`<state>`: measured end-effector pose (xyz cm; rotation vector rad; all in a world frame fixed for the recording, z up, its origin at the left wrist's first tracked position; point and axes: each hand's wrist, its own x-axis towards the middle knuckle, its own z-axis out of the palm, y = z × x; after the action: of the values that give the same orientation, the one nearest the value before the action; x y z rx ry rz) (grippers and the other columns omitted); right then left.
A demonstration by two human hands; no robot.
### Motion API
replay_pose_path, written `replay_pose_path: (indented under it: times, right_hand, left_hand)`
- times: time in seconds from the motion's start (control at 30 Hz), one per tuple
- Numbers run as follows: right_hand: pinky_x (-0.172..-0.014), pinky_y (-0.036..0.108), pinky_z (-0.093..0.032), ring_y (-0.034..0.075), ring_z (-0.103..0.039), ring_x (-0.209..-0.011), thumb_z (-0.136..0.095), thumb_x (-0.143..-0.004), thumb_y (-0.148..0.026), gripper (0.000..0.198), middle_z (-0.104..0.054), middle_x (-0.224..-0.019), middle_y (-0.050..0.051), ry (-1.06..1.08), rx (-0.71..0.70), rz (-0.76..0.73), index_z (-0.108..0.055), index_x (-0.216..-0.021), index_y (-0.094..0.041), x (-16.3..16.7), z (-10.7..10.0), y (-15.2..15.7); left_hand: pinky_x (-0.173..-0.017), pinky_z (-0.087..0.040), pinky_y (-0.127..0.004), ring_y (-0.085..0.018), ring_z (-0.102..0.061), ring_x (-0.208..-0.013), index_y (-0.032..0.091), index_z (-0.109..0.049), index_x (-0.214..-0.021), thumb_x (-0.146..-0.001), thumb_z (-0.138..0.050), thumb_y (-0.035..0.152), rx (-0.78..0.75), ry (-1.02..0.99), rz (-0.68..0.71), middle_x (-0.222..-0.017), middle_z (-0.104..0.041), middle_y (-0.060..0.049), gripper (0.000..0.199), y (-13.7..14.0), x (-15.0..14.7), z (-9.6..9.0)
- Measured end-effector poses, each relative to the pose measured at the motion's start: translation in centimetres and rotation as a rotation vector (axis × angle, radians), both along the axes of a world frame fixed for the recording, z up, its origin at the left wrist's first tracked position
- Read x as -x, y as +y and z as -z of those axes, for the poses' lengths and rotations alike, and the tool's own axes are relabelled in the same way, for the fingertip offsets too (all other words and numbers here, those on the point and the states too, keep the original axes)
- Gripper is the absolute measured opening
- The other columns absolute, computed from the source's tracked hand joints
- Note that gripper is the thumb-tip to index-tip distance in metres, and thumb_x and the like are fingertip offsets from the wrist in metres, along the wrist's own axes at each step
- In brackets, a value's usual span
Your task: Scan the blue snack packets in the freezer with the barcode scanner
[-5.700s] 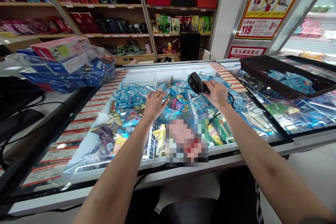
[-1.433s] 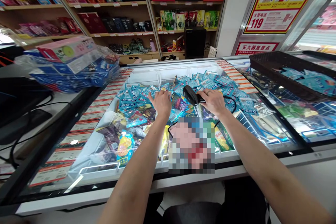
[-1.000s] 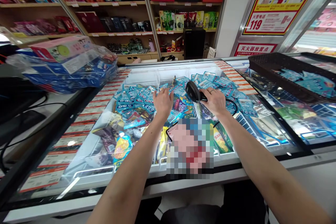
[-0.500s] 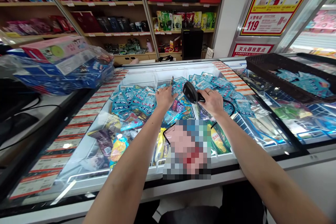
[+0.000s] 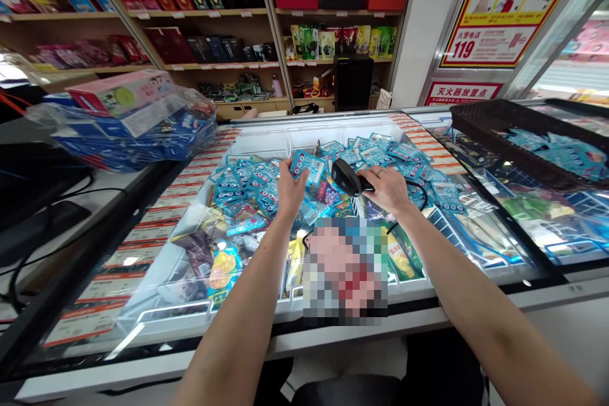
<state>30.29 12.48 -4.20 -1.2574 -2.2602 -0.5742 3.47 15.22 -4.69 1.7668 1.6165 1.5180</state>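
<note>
Between the thumb and fingers of my left hand [image 5: 291, 189] is a small blue packet [image 5: 308, 167], lifted with its printed label side showing. My right hand [image 5: 387, 189] grips the handle of a black barcode scanner [image 5: 346, 177], its head tilted toward that packet, a short gap apart. The scanner's cable [image 5: 419, 193] curls behind my right wrist. Many similar blue packets [image 5: 247, 184] lie spread on the glass top of a chest freezer [image 5: 259, 133], to the left of my left hand and behind the scanner. A pixelated patch hides the area nearest me, between my forearms.
A brown plastic basket [image 5: 528, 136] holding more blue packets stands on the right. Plastic-wrapped boxes [image 5: 137, 120] are stacked at the left. Price labels [image 5: 118, 260] line the freezer's left side. Behind are stocked shelves [image 5: 200, 13] and a black box-shaped object [image 5: 353, 84].
My left hand, which rested over the packets, has now picked one up and holds it raised. The scanner has shifted and tilted slightly. The whole view has moved a little.
</note>
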Motion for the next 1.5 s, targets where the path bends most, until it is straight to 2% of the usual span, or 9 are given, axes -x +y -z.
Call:
replay_pose_path:
  times: [0.27,0.5,0.7,1.2,1.27,1.37,1.5]
  right_hand:
    - [-0.075,0.031,-0.032,0.022,-0.055,-0.089,-0.058,-0.084,-0.035,0.037,-0.063,-0.101,0.007,-0.034,-0.002,-0.014,-0.056,-0.118,-0.022,0.0,0.0,-0.1]
    - [-0.077,0.031,-0.032,0.021,-0.054,-0.088,-0.06,-0.082,-0.035,0.038,-0.062,-0.103,0.008,-0.046,0.017,-0.033,-0.055,-0.118,-0.021,0.2,-0.1,-0.3]
    - [-0.077,0.031,-0.032,0.021,-0.054,-0.09,-0.059,-0.084,-0.034,0.037,-0.062,-0.102,0.007,-0.049,0.025,-0.043,-0.055,-0.118,-0.021,0.1,-0.2,-0.3]
    - [-0.077,0.031,-0.033,0.022,-0.054,-0.09,-0.062,-0.081,-0.034,0.039,-0.062,-0.102,0.008,-0.048,0.03,-0.037,-0.055,-0.118,-0.021,0.0,-0.2,-0.3]
    - [-0.077,0.031,-0.033,0.022,-0.054,-0.09,-0.061,-0.082,-0.033,0.039,-0.062,-0.103,0.007,-0.036,0.019,-0.028,-0.055,-0.119,-0.022,0.0,-0.1,-0.3]
    - [-0.076,0.031,-0.033,0.021,-0.055,-0.089,-0.06,-0.082,-0.033,0.038,-0.062,-0.104,0.007,-0.021,0.008,-0.012,-0.056,-0.119,-0.023,-0.1,0.0,-0.2]
    - [-0.076,0.031,-0.033,0.022,-0.055,-0.089,-0.059,-0.083,-0.034,0.038,-0.062,-0.104,0.007,-0.01,-0.001,-0.003,-0.056,-0.119,-0.024,-0.1,0.1,-0.1]
  left_hand:
    - [-0.067,-0.046,-0.028,-0.014,-0.054,-0.075,0.02,-0.045,-0.102,-0.073,-0.061,0.037,-0.04,-0.029,0.028,-0.087,-0.056,0.0,0.037,0.5,0.0,0.1]
    - [-0.074,-0.048,-0.032,-0.016,-0.058,-0.081,0.021,-0.043,-0.115,-0.078,-0.056,0.037,-0.019,0.056,0.047,-0.095,-0.06,-0.003,0.042,0.5,0.3,0.3]
    - [-0.073,-0.048,-0.032,-0.015,-0.059,-0.079,0.021,-0.041,-0.119,-0.083,-0.049,0.038,0.044,0.124,0.086,-0.099,-0.062,-0.004,0.04,0.3,0.0,0.1]
    - [-0.072,-0.048,-0.032,-0.018,-0.06,-0.081,0.022,-0.041,-0.117,-0.084,-0.047,0.039,0.044,0.16,0.065,-0.098,-0.062,-0.005,0.038,-0.3,-0.2,-0.3]
    - [-0.075,-0.048,-0.033,-0.019,-0.061,-0.084,0.022,-0.04,-0.12,-0.085,-0.046,0.038,0.022,0.167,0.038,-0.102,-0.062,-0.006,0.039,-0.4,-0.3,-0.4]
    - [-0.084,-0.046,-0.038,-0.023,-0.06,-0.096,0.02,-0.036,-0.127,-0.085,-0.045,0.034,-0.034,0.22,-0.078,-0.115,-0.058,-0.011,0.045,-0.9,-0.6,-0.8]
    - [-0.103,-0.032,-0.048,-0.03,-0.047,-0.121,0.018,-0.03,-0.137,-0.086,-0.043,0.027,-0.062,0.325,-0.267,-0.13,-0.049,-0.016,0.054,-1.7,-1.1,-1.6]
